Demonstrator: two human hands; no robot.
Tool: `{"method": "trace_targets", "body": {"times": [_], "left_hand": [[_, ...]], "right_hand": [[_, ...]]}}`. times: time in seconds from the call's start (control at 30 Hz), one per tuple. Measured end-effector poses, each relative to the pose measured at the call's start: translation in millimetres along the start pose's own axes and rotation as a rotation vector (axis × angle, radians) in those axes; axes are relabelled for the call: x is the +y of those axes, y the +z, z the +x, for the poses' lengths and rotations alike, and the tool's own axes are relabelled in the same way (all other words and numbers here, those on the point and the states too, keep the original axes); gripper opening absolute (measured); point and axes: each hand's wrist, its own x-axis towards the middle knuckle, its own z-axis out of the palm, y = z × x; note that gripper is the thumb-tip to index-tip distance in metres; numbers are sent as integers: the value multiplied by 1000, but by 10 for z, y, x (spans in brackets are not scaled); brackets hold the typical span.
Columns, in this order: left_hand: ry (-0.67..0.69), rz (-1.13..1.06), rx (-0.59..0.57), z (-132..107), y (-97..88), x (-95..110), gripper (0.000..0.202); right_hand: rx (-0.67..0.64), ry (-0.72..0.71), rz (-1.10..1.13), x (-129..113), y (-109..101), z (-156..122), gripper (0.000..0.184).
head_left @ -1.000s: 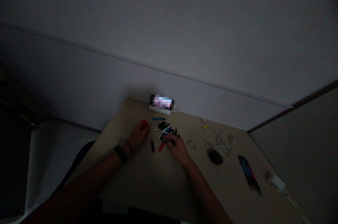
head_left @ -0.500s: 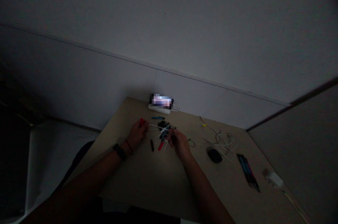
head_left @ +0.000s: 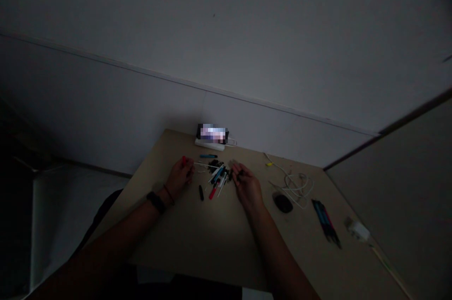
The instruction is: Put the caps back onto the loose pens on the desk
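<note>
Pen parts (head_left: 219,174) between left grip (head_left: 178,175) and right grip (head_left: 249,189).

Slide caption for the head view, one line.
Left hand, holding a red piece, and right hand flank piled pen parts on a table.

Pen pile (head_left: 218,177) (tabletop (head_left: 197,239)) left of mouse (head_left: 283,203)

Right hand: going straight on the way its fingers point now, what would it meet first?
Probably the white bar below the lit screen, near its right end; the pile of pens lies left of that line. The right hand's height is unclear.
</note>
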Motion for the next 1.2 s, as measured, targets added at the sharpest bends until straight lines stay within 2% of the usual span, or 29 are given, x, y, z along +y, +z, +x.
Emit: {"method": "trace_targets", "body": {"times": [0.1,0.2,0.37,0.43,0.63,0.83,0.97,1.2], "left_hand": [[9,26,2,-7,7,9,39],[16,50,5,-20,16,24,39],[24,63,9,-34,29,30,39],[23,64,9,-28,30,24,41],[11,76,7,-5,21,4,42],[4,74,-6,-22,20,1,42],[11,83,-1,-32,32,15,43],[14,131,-29,-43,56,46,39]], "right_hand": [[-18,-17,-46,31,20,-9,39],[16,-116,-145,37,16,-12,30],[8,-331,-628,-4,-37,10,25],[4,-382,-751,-19,-45,14,25],[-11,-438,-821,-25,-15,8,27],[40,-468,-834,-48,7,-9,31],[-52,-380,-774,-68,74,-69,30],[-320,-21,-427,-81,217,-200,40]]}}
